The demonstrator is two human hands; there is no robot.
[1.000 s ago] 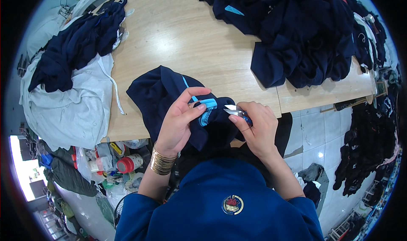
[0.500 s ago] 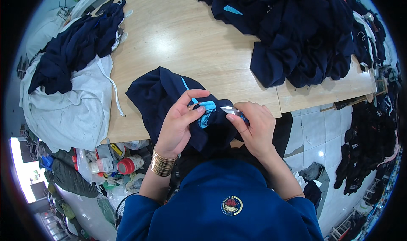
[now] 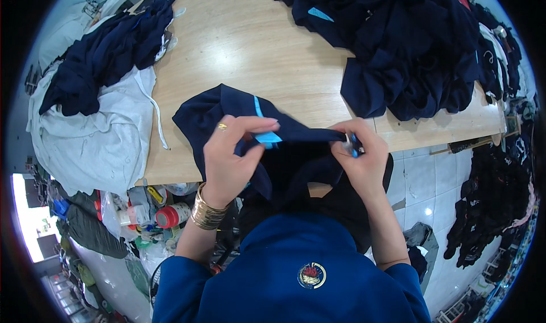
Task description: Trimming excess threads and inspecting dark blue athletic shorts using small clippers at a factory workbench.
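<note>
A navy garment (image 3: 219,110) with light blue trim (image 3: 266,137) lies over the table's near edge and is drawn taut between my hands. My left hand (image 3: 230,155), with a ring and gold bangles on its wrist, pinches the cloth at the trim. Gripped in my right hand (image 3: 367,161) are small thread snips (image 3: 356,145) with blue on them, mostly hidden by the fingers. The right thumb and fingertips also hold the garment's edge. A dark fold hangs between the two hands, towards my lap.
A large heap of navy garments (image 3: 421,56) covers the table's far right. At left, navy cloth (image 3: 105,61) lies on white cloth (image 3: 96,135). A red-lidded container (image 3: 170,215) sits among bags below the table. Dark clothes (image 3: 486,203) are piled at the right.
My right hand has moved slightly right and taken the garment's edge, stretching it. The snips' blades, exposed before, are now mostly covered. My left hand has shifted slightly left.
</note>
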